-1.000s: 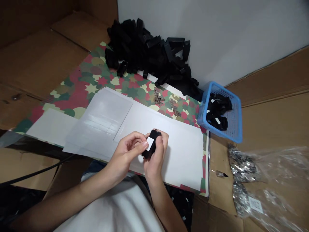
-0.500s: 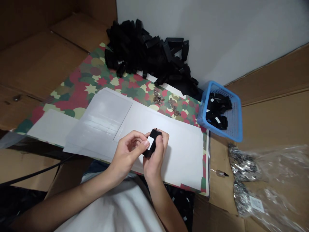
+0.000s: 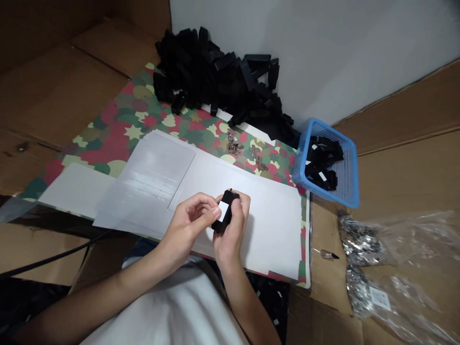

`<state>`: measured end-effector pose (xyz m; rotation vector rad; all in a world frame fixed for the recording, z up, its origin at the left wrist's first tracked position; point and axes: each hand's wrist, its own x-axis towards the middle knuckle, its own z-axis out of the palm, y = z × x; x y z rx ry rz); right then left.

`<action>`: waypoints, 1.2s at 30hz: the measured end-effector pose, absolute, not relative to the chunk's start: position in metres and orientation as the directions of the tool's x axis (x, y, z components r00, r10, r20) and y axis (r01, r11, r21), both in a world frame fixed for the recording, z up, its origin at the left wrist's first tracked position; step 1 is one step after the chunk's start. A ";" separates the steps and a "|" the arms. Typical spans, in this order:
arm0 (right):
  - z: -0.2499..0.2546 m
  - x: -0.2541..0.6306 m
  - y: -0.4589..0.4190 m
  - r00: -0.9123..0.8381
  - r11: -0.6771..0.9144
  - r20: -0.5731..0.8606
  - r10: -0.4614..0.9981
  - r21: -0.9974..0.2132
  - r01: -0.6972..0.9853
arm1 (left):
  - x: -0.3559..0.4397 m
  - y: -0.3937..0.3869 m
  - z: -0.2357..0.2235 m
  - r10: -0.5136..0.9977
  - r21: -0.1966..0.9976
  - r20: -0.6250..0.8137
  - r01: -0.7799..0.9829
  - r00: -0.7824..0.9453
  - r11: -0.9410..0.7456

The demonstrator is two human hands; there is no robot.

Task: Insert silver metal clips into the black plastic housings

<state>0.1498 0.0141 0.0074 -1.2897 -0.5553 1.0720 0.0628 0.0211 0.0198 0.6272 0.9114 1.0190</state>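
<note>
A small black plastic case [image 3: 227,221] with a white label [image 3: 223,209] on its face is held over the white paper. My right hand [image 3: 235,225] wraps round it from the right, its thumb lying along the case's edge. From the left, my left hand [image 3: 190,223] grips the case's side, thumb tip on the label's edge and fingers curled. Those left fingertips are partly hidden behind the case. A short dark tip sticks up from its top end.
Black plastic cases [image 3: 215,72] are heaped against the wall. A blue basket [image 3: 354,177] at the right holds several labelled ones. Small metal parts [image 3: 234,143] lie on the patterned sheet [image 3: 118,115]. Plastic bags of metal parts [image 3: 361,244] rest on cardboard at the right, near a dark-tipped object [image 3: 328,255].
The left thumb has shifted slightly towards the label's edge, so more of the label shows. Both hands keep their hold on the case. The whole view has shifted slightly.
</note>
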 end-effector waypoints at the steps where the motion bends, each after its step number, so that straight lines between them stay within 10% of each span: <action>1: 0.008 0.150 0.014 0.443 -0.077 -0.222 0.869 -0.944 -0.322 | 0.063 0.021 0.020 0.910 0.796 -0.342 -0.441 0.236 0.413; 12: 0.008 0.149 0.013 0.422 -0.078 -0.237 0.875 -0.930 -0.360 | 0.064 0.019 0.020 0.938 0.868 -0.291 -0.361 0.186 0.341; 18: 0.009 0.152 0.013 0.345 -0.116 -0.275 0.897 -0.901 -0.417 | 0.060 0.021 0.012 0.999 1.000 0.024 -0.010 0.034 -0.023; 24: 0.015 0.162 0.013 0.013 -0.299 -0.349 0.937 -0.822 -0.484 | 0.044 0.034 0.012 0.945 0.971 0.199 0.076 0.260 -0.226; 36: 0.020 0.168 0.001 -0.047 -0.367 -0.378 0.925 -0.854 -0.369 | 0.052 0.029 0.008 0.955 0.991 0.101 -0.108 0.279 -0.074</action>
